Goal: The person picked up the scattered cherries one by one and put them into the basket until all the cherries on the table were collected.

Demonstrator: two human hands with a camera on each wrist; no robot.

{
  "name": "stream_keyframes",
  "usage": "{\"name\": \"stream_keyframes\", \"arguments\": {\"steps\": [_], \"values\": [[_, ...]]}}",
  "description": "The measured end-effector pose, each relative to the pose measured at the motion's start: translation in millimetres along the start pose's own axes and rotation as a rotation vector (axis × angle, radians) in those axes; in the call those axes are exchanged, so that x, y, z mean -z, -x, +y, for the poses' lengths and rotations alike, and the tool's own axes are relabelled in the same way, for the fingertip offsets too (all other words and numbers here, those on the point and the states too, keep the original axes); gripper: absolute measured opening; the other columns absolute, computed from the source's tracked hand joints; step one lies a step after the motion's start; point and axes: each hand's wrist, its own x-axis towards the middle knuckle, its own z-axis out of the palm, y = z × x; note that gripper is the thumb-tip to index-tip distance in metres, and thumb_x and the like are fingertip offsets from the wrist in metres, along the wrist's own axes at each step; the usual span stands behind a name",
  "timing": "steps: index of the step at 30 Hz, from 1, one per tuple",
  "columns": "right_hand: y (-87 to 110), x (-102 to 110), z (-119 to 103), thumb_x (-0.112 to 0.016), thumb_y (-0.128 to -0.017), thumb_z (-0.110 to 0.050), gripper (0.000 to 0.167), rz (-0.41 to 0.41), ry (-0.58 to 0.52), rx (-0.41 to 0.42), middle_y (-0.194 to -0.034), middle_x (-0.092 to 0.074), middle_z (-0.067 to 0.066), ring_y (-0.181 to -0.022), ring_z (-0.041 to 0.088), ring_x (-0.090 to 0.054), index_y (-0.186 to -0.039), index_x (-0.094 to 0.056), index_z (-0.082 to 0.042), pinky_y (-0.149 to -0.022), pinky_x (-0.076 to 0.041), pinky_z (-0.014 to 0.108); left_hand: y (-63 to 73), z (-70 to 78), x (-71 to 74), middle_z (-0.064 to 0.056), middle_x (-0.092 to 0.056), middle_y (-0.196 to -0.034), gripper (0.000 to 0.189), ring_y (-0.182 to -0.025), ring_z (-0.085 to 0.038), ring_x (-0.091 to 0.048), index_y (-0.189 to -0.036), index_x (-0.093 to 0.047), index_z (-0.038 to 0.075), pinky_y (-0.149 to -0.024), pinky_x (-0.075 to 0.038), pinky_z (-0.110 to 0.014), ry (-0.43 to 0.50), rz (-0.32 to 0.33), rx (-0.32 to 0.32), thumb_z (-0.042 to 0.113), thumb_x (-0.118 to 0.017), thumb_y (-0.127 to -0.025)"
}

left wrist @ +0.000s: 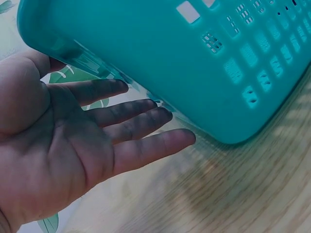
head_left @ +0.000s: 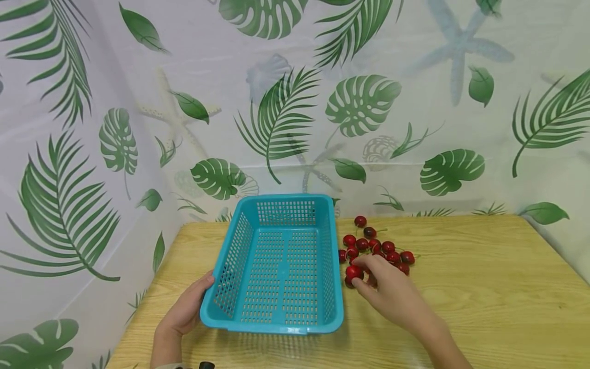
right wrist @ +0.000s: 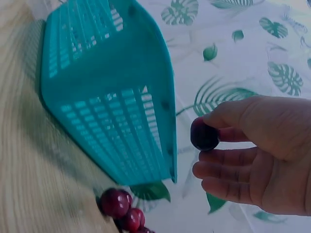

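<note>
Head view: right hand point(head_left: 393, 291), pinching cherry point(head_left: 354, 272), partly hides cherry pile point(head_left: 388, 247).

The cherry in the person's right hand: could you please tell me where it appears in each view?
Head: the cherry is below and right of centre, just right of the basket.
Left wrist: not in it.
Right wrist: the cherry, right of centre, pinched in the right hand.
Shared landmark: the basket, in all three.

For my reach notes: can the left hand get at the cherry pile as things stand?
Probably not directly: the blue basket stands between the left hand and the cherries.
</note>
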Motion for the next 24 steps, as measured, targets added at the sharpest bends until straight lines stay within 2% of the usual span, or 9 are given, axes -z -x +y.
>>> {"name": "stream_keyframes", "arguments": {"steps": [4,7,11,15,19,24], "values": [[2.0,-9,-18,-0.071,-0.092,-0.018,0.025,-0.021,-0.034,0.075,-0.103,-0.062,-0.008,-0.088,0.010,-0.058,-0.116,-0.064,-0.014,-0.075,-0.052,0.025,-0.2,-1.0,1.5,-0.030,-0.022,-0.158,0.067,-0.141,-0.045,-0.033,-0.157,-0.015,0.000,-0.104,-0.043,-0.043,-0.002,-0.013,-0.002,0.042,-0.028,-0.107],[2.3,-18,-27,-0.072,-0.091,-0.017,0.023,-0.039,-0.032,0.133,-0.101,-0.062,-0.009,-0.089,0.011,-0.057,-0.113,-0.065,-0.016,-0.076,-0.052,0.025,-0.1,-0.5,1.7,-0.031,-0.023,-0.158,0.067,-0.140,-0.044,-0.035,-0.157,-0.015,-0.001,-0.103,-0.044,-0.043,-0.006,-0.016,-0.007,0.041,-0.028,-0.107],[-0.2,-32,-34,-0.075,-0.088,-0.018,0.023,-0.032,0.037,0.193,-0.101,-0.065,-0.008,-0.092,0.011,-0.054,-0.110,-0.068,-0.017,-0.078,-0.052,0.028,0.8,0.8,1.9,-0.032,-0.024,-0.157,0.067,-0.139,-0.044,-0.036,-0.157,-0.015,-0.002,-0.102,-0.044,-0.042,-0.005,-0.018,-0.011,0.042,-0.028,-0.107],[-3.5,-43,-40,-0.077,-0.086,-0.018,0.022,-0.019,0.105,0.256,-0.100,-0.068,-0.006,-0.088,0.010,-0.050,-0.107,-0.071,-0.016,-0.074,-0.049,0.026,1.3,0.8,3.8,-0.031,-0.023,-0.157,0.067,-0.140,-0.046,-0.033,-0.157,-0.015,-0.002,-0.104,-0.043,-0.044,0.000,-0.025,-0.014,0.042,-0.027,-0.107],[-7.2,-46,-45,-0.077,-0.085,-0.017,0.020,-0.025,0.158,0.305,-0.098,-0.068,-0.005,-0.083,0.011,-0.046,-0.105,-0.072,-0.016,-0.069,-0.044,0.024,0.1,-0.2,5.4,-0.030,-0.021,-0.158,0.068,-0.142,-0.046,-0.030,-0.157,-0.014,-0.002,-0.105,-0.041,-0.043,-0.003,-0.042,-0.022,0.043,-0.028,-0.107],[-18.0,-49,-54,-0.080,-0.083,-0.017,0.019,-0.067,0.269,0.366,-0.092,-0.069,-0.002,-0.077,0.012,-0.043,-0.101,-0.074,-0.015,-0.066,-0.040,0.024,-0.6,-1.9,6.8,-0.031,-0.023,-0.157,0.068,-0.139,-0.044,-0.036,-0.157,-0.014,-0.001,-0.102,-0.045,-0.042,-0.002,-0.073,-0.019,0.045,-0.027,-0.108]]}}
